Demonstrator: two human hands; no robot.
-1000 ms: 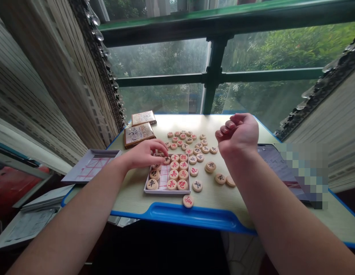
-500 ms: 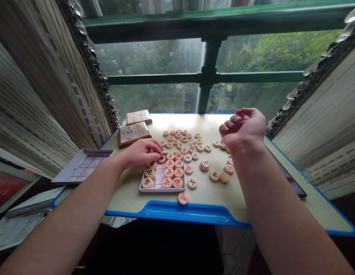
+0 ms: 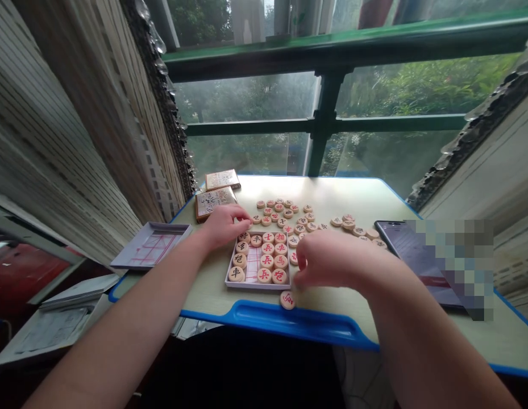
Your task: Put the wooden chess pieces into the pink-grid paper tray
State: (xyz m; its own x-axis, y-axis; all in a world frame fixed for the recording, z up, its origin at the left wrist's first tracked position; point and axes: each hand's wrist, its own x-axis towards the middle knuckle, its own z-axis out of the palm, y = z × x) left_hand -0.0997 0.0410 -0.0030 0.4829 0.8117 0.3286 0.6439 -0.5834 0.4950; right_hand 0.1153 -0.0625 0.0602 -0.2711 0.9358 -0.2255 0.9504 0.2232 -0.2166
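Note:
A shallow white box [image 3: 256, 287] holds round wooden Chinese chess pieces in columns, black-marked at the left and red-marked at the right. Between them, part of the box's red-lined floor shows. My left hand [image 3: 227, 224] rests at the box's back left corner, fingers loosely bent and apart, with no piece visible in them. Just right of the box, my right hand [image 3: 327, 258] points down with curled fingers close together; whatever is at their tips is hidden. A red-marked piece [image 3: 288, 300] lies near its fingertips, by the table's blue tray.
More loose pieces [image 3: 279, 208] lie behind and right of the box. The box lid [image 3: 149, 244] sits at the left and two small patterned boxes [image 3: 215, 200] at the back left. A phone [image 3: 400, 244] lies at the right. The table has a blue pen tray [image 3: 295, 321] in front.
My right hand has come down and left from above the table to beside the box. My left hand has drawn back slightly from a black piece, now in the box's back row. The view has shifted.

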